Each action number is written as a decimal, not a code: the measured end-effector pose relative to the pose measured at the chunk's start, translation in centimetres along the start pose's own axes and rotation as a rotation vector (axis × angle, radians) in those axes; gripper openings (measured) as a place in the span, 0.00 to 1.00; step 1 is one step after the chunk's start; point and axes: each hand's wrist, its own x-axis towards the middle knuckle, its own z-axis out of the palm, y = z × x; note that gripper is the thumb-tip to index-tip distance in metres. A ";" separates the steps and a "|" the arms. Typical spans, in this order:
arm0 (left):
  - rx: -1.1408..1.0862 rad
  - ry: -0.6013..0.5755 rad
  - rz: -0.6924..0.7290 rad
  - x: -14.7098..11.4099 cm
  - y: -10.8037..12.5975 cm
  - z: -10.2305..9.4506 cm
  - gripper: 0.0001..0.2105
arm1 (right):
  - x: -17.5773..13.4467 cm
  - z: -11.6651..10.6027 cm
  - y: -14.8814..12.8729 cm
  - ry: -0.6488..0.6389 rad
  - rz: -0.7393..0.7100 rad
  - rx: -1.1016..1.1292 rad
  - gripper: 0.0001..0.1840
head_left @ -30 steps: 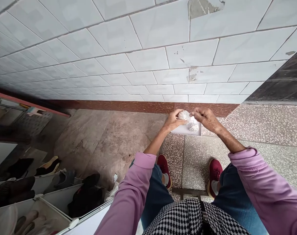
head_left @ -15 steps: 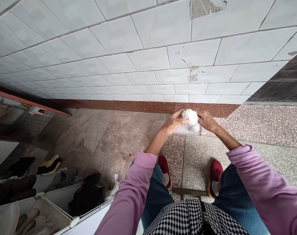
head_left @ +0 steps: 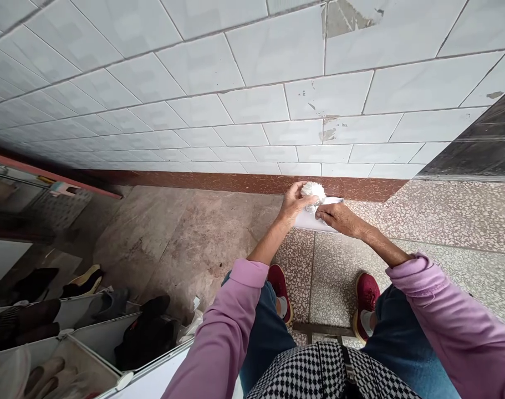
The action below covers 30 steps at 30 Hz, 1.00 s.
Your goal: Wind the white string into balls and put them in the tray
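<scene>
My left hand (head_left: 292,204) is closed around a white ruffled ball (head_left: 312,190), its thumb across the front. The ball looks pleated, like a paper flower, but its exact kind does not show. Just below it, a second white crumpled piece (head_left: 312,209) is partly hidden by my fingers. My right hand (head_left: 339,218) has its fingertips pinched together beside that lower piece; what they grip cannot be made out. Under both hands lies a shallow white tray (head_left: 304,223) on the floor against the wall.
A white tiled wall (head_left: 252,100) with a brown skirting (head_left: 194,181) runs ahead. Shelves (head_left: 94,332) with shoes stand at the lower left. My red shoes (head_left: 366,293) are on the speckled floor (head_left: 331,277), with a dark bar (head_left: 322,327) between my legs.
The white ball has moved slightly left with my left hand. My right hand has shifted left and down, from the ball's right side to the lower white piece, over the tray.
</scene>
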 end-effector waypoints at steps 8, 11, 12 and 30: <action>0.101 -0.247 -0.115 -0.8 1.0 0.0 0.29 | -1.2 -4.4 -1.2 0.238 -0.079 0.096 0.27; 0.031 -0.322 -0.183 -1.4 1.0 0.3 0.31 | -1.1 -5.2 -1.0 0.332 -0.068 0.109 0.32; 0.037 -0.352 -0.198 -1.5 1.0 0.4 0.32 | -1.0 -5.2 -0.9 0.356 -0.070 0.112 0.33; -0.264 -0.321 -0.163 -1.7 1.7 0.9 0.36 | 0.3 -3.1 1.7 0.348 -0.018 0.062 0.21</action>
